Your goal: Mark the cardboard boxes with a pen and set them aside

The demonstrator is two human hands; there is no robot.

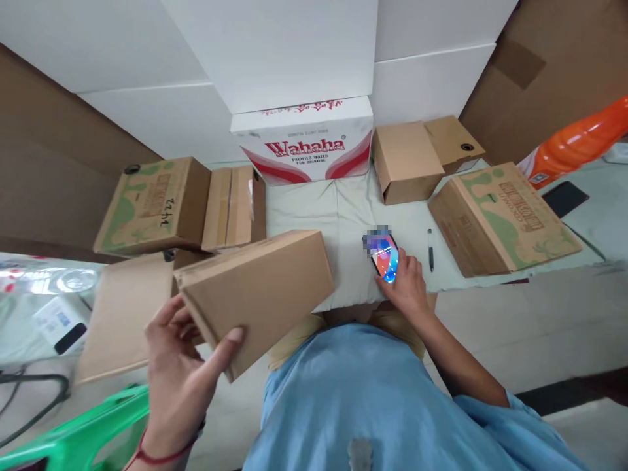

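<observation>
A plain brown cardboard box (265,294) is tilted in my left hand (189,366), with the thumb on its near face and the fingers round its left end. My right hand (407,281) grips the lower end of a phone (385,260) with a lit, colourful screen, at the table's front edge. Just right of that phone a dark pen (430,252) lies on the pale green tablecloth (338,216).
A white Wahaha carton (307,145) stands at the back. Brown boxes (152,203) (234,206) are at the left, others (409,160) (505,219) at the right. An orange bottle (579,144) and dark phone (565,198) lie far right; a green stool (98,425) is lower left.
</observation>
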